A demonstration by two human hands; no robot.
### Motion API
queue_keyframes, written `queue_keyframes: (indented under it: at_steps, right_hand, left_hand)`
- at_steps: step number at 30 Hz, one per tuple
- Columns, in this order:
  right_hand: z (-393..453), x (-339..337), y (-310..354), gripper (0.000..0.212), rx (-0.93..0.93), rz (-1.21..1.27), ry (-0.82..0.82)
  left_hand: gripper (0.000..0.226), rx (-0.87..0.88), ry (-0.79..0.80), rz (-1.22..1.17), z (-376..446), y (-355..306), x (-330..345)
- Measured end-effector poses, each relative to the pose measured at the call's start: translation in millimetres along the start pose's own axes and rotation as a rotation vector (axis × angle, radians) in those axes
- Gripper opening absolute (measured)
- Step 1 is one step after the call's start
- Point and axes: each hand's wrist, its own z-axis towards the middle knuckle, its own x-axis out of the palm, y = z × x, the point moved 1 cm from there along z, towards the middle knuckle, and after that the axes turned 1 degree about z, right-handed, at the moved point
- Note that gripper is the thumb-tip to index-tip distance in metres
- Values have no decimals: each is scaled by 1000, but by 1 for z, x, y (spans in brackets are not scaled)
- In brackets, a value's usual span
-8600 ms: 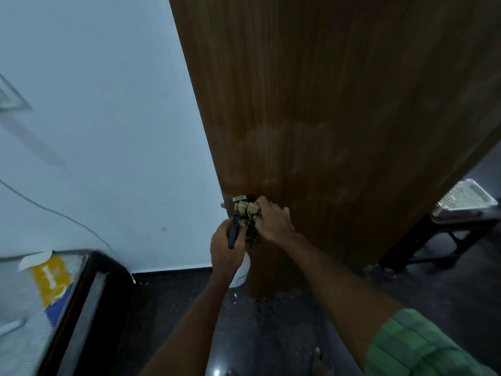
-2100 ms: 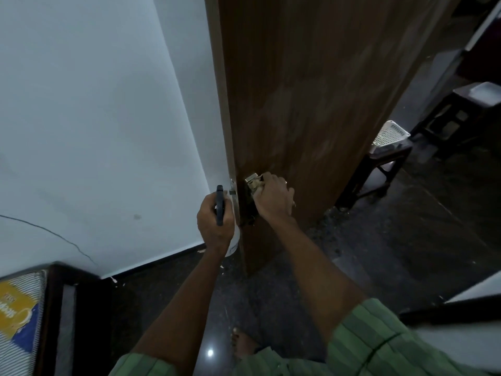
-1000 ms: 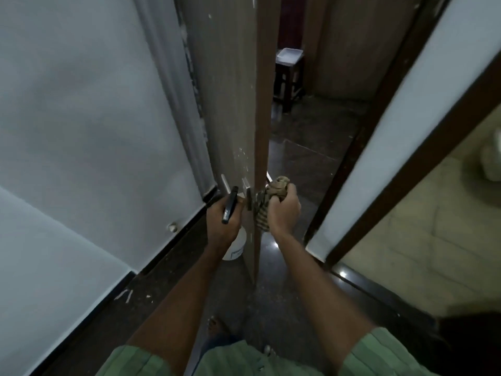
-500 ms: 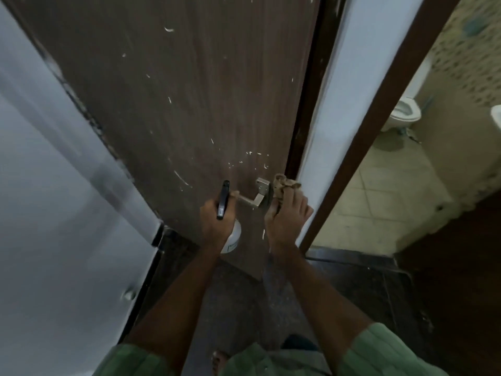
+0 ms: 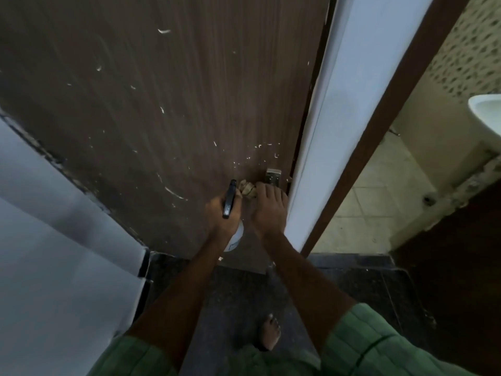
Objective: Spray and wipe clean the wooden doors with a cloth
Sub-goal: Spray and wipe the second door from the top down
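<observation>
The wooden door [image 5: 162,104] fills the space above and ahead of both hands, dark brown and flecked with pale specks and streaks, its free edge lying just right of the right hand against a white door frame [image 5: 333,118]. Beyond that frame, well to the right of the hands, a tiled room shows a white basin [image 5: 485,115]; what lies in the basin cannot be seen. A white wall [image 5: 48,240] runs down to the left of the left hand.

The spray bottle [image 5: 235,238] hangs from the left hand [image 5: 221,215], fingers curled round its neck, the dark trigger head [image 5: 229,199] above the knuckles and the white body showing just below the wrist; its contents cannot be told. The right hand [image 5: 267,210] lies against the door just beside the left, fingers fairly straight and pressing. The cloth [image 5: 247,189], a crumpled beige wad, sits at the fingertips between the two hands, touching the door. A metal lock plate [image 5: 272,176] is just above the right hand's fingers.
</observation>
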Motion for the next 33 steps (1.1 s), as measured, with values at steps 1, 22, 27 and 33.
queue_keyframes:
  at_steps: [1,22,27,33]
  right_hand:
    - [8,4,-3,41,-2,-21,-14]
    - [73,41,-9,45,153,-29,0]
    - [81,37,-14,51,161,-17,115]
    - [103,18,-16,50,192,-3,341]
  left_hand:
    - [41,22,11,2,6,1,5]
    - [35,101,214,-18,100,17,36]
    - [44,142,195,62,109,20,30]
    - [35,131,243,42,123,-16,10]
